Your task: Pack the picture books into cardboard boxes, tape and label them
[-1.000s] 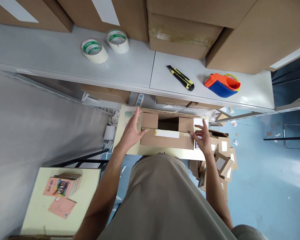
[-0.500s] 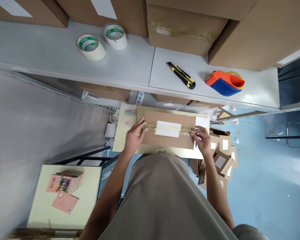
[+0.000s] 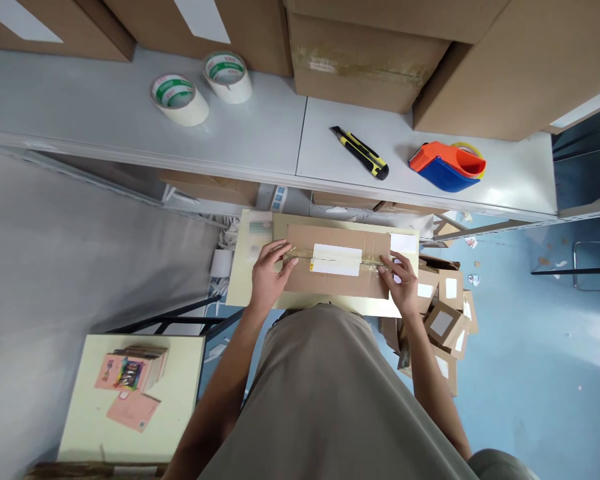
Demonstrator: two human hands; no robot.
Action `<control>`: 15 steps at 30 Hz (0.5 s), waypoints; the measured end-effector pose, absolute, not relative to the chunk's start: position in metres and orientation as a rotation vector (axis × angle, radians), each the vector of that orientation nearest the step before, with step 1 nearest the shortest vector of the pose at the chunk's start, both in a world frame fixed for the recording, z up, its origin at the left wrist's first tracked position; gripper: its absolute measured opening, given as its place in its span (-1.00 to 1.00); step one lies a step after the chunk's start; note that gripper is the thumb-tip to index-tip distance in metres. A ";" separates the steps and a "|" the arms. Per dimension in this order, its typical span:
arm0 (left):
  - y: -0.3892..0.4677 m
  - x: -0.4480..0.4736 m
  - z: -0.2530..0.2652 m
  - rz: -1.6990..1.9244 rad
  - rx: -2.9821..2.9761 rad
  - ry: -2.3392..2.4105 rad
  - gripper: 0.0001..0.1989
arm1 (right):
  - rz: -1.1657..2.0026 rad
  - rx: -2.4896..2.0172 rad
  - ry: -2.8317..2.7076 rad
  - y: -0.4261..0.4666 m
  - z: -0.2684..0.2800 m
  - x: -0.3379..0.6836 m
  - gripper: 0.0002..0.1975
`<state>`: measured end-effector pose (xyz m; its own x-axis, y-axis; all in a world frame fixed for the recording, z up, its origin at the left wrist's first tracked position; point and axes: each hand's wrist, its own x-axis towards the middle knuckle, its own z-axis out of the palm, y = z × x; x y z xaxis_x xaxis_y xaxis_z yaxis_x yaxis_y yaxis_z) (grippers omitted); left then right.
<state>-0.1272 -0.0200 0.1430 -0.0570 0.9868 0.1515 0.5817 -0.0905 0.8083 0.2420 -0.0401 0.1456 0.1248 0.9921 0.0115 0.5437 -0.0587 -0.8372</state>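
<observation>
On a pale yellow table (image 3: 237, 283) in front of me lies a flat brown cardboard box (image 3: 340, 287). Clear tape runs lengthwise over its middle seam, and a white label (image 3: 336, 261), slit along that seam, sits at the centre. My left hand (image 3: 269, 275) grips the box's left end, thumb and fingertips on the taped top. At the opposite end, my right hand (image 3: 403, 283) holds the right edge, fingertips on the tape there. The undersides of both grips are hidden.
A grey shelf beyond the table holds two tape rolls (image 3: 180, 100), a yellow-black utility knife (image 3: 361, 153), an orange-blue tape dispenser (image 3: 447, 167) and large cartons (image 3: 360, 73). Small boxes (image 3: 440, 323) are heaped at the right. Pink books (image 3: 123, 373) lie on a side table at the left.
The view has shifted slightly. Both hands stay at the box's ends, with only small finger movements; the box stays in place on the table.
</observation>
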 end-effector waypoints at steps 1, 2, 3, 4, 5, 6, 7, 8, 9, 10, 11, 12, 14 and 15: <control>-0.020 -0.127 0.142 1.023 1.697 1.683 -0.63 | 0.777 -1.700 -1.530 -0.040 0.147 0.240 -0.59; -0.020 -0.127 0.142 1.024 1.689 1.696 -0.64 | 0.751 -1.703 -1.555 -0.041 0.149 0.239 -0.60; -0.020 -0.126 0.141 1.029 1.683 1.708 -0.64 | 0.721 -1.702 -1.579 -0.040 0.150 0.237 -0.61; -0.019 -0.126 0.140 1.038 1.678 1.718 -0.65 | 0.687 -1.693 -1.599 -0.040 0.150 0.236 -0.62; -0.019 -0.125 0.139 1.050 1.674 1.726 -0.65 | 0.653 -1.678 -1.617 -0.040 0.150 0.235 -0.63; -0.018 -0.124 0.138 1.063 1.670 1.734 -0.66 | 0.623 -1.656 -1.631 -0.039 0.149 0.234 -0.64; -0.018 -0.123 0.137 1.078 1.663 1.741 -0.67 | 0.598 -1.634 -1.640 -0.038 0.148 0.234 -0.65; -0.017 -0.123 0.137 1.093 1.656 1.748 -0.68 | 0.580 -1.616 -1.642 -0.038 0.146 0.234 -0.66; -0.017 -0.122 0.136 1.108 1.649 1.752 -0.68 | 0.569 -1.606 -1.640 -0.037 0.145 0.234 -0.67; -0.016 -0.121 0.136 1.124 1.643 1.753 -0.70 | 0.564 -1.605 -1.633 -0.036 0.143 0.234 -0.68; -0.016 -0.120 0.136 1.140 1.637 1.753 -0.71 | 0.566 -1.612 -1.622 -0.036 0.141 0.235 -0.68; -0.015 -0.120 0.136 1.154 1.631 1.753 -0.72 | 0.574 -1.622 -1.607 -0.037 0.139 0.235 -0.68; -0.016 -0.118 0.136 1.175 1.609 1.764 -0.74 | 0.611 -1.643 -1.557 -0.038 0.136 0.236 -0.68; -0.016 -0.118 0.136 1.179 1.594 1.775 -0.75 | 0.636 -1.652 -1.522 -0.040 0.135 0.236 -0.67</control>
